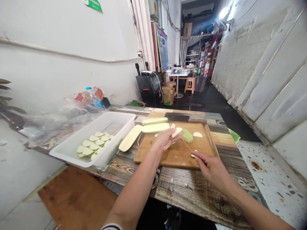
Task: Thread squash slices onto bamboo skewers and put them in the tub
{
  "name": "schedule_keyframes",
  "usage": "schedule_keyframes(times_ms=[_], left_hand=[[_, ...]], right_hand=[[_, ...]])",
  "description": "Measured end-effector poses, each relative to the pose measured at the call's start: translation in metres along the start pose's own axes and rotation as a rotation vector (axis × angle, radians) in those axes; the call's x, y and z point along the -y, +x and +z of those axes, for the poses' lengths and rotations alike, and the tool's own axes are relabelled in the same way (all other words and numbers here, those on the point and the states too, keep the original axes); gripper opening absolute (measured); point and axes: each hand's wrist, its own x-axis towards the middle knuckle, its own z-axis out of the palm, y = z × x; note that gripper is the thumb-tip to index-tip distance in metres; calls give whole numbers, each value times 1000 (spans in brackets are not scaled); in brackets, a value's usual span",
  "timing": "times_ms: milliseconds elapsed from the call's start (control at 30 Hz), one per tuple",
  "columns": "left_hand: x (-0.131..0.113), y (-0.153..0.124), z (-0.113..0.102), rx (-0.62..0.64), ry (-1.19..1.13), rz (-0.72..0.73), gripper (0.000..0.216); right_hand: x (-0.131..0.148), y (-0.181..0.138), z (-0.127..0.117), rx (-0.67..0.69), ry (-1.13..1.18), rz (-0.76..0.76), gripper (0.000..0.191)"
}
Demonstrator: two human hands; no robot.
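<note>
Forearms [137,188] angled forward; left fingers [176,138] pinch pale slice [177,131], right fingers [200,157] grip skewer [186,143].

A black speaker [149,88] stands beside a cardboard box [168,96] near stools [191,80].

Lettering on the green wall sign [94,4], poster [163,48], bottle label [98,104] and cardboard carton [168,95] is too blurred to read; the desk [184,183] bears a pale printed character [247,183] like an ampersand.
</note>
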Motion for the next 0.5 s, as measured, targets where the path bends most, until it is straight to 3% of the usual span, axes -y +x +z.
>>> schedule_keyframes(times_ms=[167,267,367,500], left_hand=[[4,4,-4,64,22,-32,16],[9,7,-3,74,-105,-45,17],[15,9,2,51,-245,-14,15],[21,9,5,-32,-287,82,11]], right_hand=[[10,2,10,66,417,213,32],[14,4,18,157,824,398,32],[11,6,27,220,1141,459,28],[4,9,35,247,1240,471,26]])
